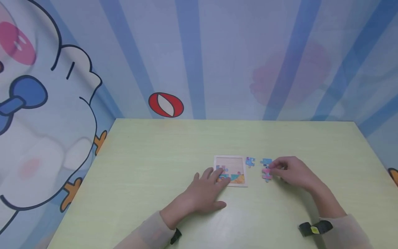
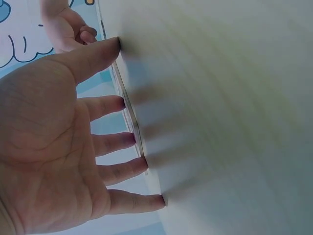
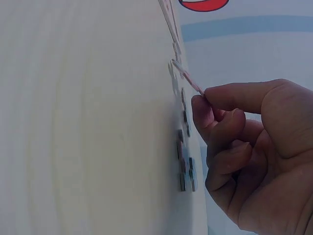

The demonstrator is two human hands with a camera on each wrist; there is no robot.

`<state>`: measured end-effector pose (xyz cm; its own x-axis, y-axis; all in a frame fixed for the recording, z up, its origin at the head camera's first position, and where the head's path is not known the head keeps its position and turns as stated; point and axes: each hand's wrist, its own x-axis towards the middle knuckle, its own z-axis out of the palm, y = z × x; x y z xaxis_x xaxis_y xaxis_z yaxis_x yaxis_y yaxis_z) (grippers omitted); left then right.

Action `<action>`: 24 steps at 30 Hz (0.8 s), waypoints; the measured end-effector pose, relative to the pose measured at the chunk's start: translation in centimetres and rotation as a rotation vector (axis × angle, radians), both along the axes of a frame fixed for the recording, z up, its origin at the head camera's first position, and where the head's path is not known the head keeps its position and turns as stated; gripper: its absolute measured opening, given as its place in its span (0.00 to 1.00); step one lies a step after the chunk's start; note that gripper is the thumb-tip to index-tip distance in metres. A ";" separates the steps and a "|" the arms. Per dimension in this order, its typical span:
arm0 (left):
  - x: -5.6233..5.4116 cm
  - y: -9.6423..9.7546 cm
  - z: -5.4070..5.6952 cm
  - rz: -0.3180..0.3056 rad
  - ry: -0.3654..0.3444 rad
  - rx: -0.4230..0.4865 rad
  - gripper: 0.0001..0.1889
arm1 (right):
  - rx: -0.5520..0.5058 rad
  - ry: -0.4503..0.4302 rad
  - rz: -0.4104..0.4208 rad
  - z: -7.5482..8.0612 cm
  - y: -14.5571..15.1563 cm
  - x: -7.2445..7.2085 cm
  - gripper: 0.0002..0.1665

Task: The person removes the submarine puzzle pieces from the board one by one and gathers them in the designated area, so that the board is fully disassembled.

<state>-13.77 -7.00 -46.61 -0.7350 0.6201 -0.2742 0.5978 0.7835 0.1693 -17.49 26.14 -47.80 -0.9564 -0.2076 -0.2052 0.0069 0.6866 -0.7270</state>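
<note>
My right hand pinches a pink jigsaw piece between thumb and fingertip. Seen from the right wrist, the jigsaw piece is tilted, raised off the table at the pinched end. Fingers spread, my left hand rests at the lower left of a square puzzle tray, with fingertips over its near edge. In the left wrist view the fingertips come down along the tray's edge. Fitted pieces fill the tray's lower part, partly hidden by the left fingers, while its upper part shows bare backing.
One loose blue piece lies just right of the tray, and another lies beyond the pinched one. More loose pieces lie beneath the right hand. The pale table meets a cartoon-printed wall at its far edge.
</note>
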 end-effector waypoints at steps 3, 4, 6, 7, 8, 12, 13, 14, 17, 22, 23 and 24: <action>0.0 0.0 0.0 0.000 0.001 0.001 0.40 | 0.000 0.004 0.001 0.0 0.3 0.1 0.14; 0.0 -0.1 0.0 0.000 0.000 0.003 0.40 | 0.002 0.005 0.001 0.0 0.4 0.1 0.14; 0.0 -0.1 0.0 -0.003 0.000 0.003 0.40 | 0.006 0.003 -0.001 0.1 0.4 0.1 0.13; -0.1 -0.1 0.0 -0.004 -0.001 0.004 0.40 | 0.009 -0.001 -0.003 0.1 0.5 0.1 0.13; -0.1 -0.1 0.0 -0.005 -0.002 0.005 0.40 | 0.012 -0.004 -0.006 0.1 0.5 0.1 0.12; -0.1 -0.1 -0.1 -0.008 -0.001 0.009 0.40 | 0.025 -0.001 -0.010 0.2 0.5 0.3 0.12; -0.1 0.0 -0.1 -0.008 0.001 0.009 0.40 | 0.029 -0.001 -0.014 0.2 0.4 0.3 0.12; -0.1 0.0 -0.1 -0.008 0.002 0.012 0.40 | 0.033 0.000 -0.019 0.3 0.4 0.4 0.12; -0.1 0.0 -0.2 -0.010 0.005 0.018 0.40 | 0.040 0.001 -0.027 0.4 0.2 0.4 0.12; 0.0 -0.2 -0.2 -0.005 0.003 0.023 0.41 | 0.040 0.035 -0.022 0.6 -0.3 0.2 0.11; 0.0 -0.3 -0.3 -0.003 0.007 0.023 0.42 | 0.038 0.047 -0.016 0.6 -0.5 0.1 0.11; 0.1 -0.4 -0.3 0.001 0.010 0.023 0.42 | 0.037 0.058 -0.009 0.7 -0.8 0.1 0.11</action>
